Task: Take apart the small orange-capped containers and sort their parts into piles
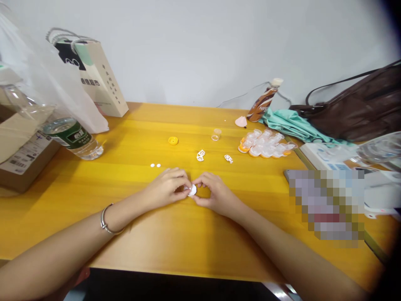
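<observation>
Between my fingertips is a small white round piece [192,190], partly covered by the fingers. My left hand [171,186] pinches it from the left, and my right hand [214,192] grips its right edge with thumb and index finger. Two tiny white discs [156,165] lie on the table to the left. Beyond my hands are white openwork wheel-like pieces [201,155] and a similar white piece [228,158] farther right. Behind them sit a yellow round cap [173,141] and a small clear cup [216,134].
On the right lies a cluster of clear capsules with orange bases [266,144], near a brown-labelled bottle [265,100], teal cloth [297,123] and brown bag [357,104]. A water bottle [75,136], cardboard box [28,163] and paper bag [97,79] stand left.
</observation>
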The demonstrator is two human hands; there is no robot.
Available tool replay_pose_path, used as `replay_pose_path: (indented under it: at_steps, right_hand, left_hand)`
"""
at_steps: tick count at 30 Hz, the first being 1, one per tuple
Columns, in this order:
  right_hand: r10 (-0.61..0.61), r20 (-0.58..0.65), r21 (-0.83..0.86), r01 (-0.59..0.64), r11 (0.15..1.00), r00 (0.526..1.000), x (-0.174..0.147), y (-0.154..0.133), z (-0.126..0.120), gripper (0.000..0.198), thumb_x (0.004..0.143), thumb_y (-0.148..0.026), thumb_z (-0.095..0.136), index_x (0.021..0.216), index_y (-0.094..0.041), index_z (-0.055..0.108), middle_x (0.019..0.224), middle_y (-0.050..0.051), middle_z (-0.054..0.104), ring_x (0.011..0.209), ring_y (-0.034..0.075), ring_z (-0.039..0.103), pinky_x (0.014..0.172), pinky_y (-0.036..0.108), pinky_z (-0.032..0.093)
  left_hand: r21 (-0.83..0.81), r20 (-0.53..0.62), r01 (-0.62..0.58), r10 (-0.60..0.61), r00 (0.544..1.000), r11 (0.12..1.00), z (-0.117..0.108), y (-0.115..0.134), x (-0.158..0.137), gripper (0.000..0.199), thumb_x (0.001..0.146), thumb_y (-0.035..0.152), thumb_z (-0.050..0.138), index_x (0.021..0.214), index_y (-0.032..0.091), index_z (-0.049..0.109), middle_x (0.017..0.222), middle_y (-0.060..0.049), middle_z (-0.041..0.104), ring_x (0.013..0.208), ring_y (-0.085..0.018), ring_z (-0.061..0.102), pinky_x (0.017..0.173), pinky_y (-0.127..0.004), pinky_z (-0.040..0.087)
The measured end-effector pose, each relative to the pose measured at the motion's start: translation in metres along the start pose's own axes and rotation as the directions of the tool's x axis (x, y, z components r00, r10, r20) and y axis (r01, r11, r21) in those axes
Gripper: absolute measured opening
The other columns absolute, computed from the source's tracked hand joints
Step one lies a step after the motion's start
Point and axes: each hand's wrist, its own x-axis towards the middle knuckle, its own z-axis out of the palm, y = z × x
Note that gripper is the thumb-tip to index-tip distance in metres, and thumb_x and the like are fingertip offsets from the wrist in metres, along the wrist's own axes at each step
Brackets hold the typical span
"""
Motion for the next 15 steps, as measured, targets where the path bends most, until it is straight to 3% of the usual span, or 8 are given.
replay_pose_path:
  at_steps: [7,15]
  right_hand:
    - [0.01,0.011,0.001,-0.01,1.0,1.0,0.0004,-0.002,-0.0013,0.018,0.069,-0.016,0.065,0.085,-0.02,0.058,0.084,0.002,0.059,0.082,0.016,0.054,0.074,0.03,0.037]
    - [0.014,0.005,0.006,-0.014,1.0,1.0,0.0004,-0.0004,-0.0011,0.019,0.07,-0.017,0.065,0.087,-0.02,0.059,0.084,0.002,0.059,0.082,0.016,0.054,0.073,0.03,0.038]
  left_hand:
    - [-0.16,-0.021,0.048,-0.052,0.998,0.986,0.0028,-0.0021,0.0026,0.008,0.079,0.019,0.058,0.082,0.017,0.065,0.076,-0.001,0.06,0.069,-0.011,0.053,0.065,-0.023,0.041]
    - [-0.025,-0.022,-0.069,0.068,0.997,0.997,0.0015,-0.0085,0.0009,0.013,0.085,0.025,0.053,0.088,0.018,0.063,0.084,-0.002,0.063,0.076,-0.012,0.056,0.07,-0.026,0.038]
